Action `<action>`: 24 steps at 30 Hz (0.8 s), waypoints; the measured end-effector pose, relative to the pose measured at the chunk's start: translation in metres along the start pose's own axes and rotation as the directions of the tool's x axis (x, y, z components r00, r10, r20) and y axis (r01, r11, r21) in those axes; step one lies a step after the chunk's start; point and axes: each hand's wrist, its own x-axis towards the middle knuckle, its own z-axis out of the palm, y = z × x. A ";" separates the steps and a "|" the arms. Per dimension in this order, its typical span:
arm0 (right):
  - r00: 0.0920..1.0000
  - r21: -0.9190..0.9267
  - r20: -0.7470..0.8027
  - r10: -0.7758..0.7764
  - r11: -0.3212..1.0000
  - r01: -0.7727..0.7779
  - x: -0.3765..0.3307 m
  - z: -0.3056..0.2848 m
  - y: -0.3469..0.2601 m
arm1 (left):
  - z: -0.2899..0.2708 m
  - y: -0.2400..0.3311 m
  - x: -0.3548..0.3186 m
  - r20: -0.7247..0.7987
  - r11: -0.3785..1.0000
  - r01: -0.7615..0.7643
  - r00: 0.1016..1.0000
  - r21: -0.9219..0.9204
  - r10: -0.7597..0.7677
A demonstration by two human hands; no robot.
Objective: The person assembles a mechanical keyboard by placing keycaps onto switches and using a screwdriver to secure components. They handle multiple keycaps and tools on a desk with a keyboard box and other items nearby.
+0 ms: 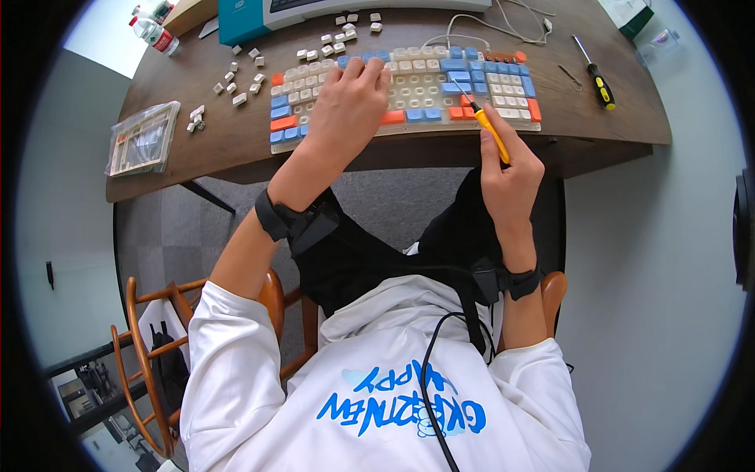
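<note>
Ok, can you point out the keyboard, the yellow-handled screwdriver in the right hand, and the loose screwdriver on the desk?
Keyboard (pixel 417 92), head view: on its middle section.
Yellow-handled screwdriver (pixel 492 135), head view: on its handle.
Loose screwdriver (pixel 602 89), head view: on its black-and-yellow handle.

Cream, sky blue and bright orange — that's the keyboard (pixel 417 92), a patchwork of three colours! Yellow flashes from the handle of the slim tool (pixel 493 137), black and yellow from the screwdriver (pixel 603 93). Dark brown wood grain on the desk (pixel 244 145), off-white on the loose keycaps (pixel 239 99), white with blue lettering on the shirt (pixel 377 330) — and black trousers (pixel 354 256) over grey carpet (pixel 377 200).
</note>
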 end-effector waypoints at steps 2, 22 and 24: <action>0.999 0.006 -0.030 -0.039 0.999 0.039 0.002 0.002 -0.001 | -0.002 0.001 -0.002 -0.008 1.000 -0.015 1.000 0.013 0.015; 0.996 -0.299 -0.092 -0.023 0.954 -0.005 0.097 -0.075 0.166 | 0.018 -0.104 0.035 0.165 0.908 0.322 0.944 -0.270 -0.285; 0.990 -0.368 -0.044 -0.136 0.923 0.110 0.099 -0.072 0.175 | 0.025 -0.108 0.042 0.244 0.900 0.359 0.922 -0.247 -0.300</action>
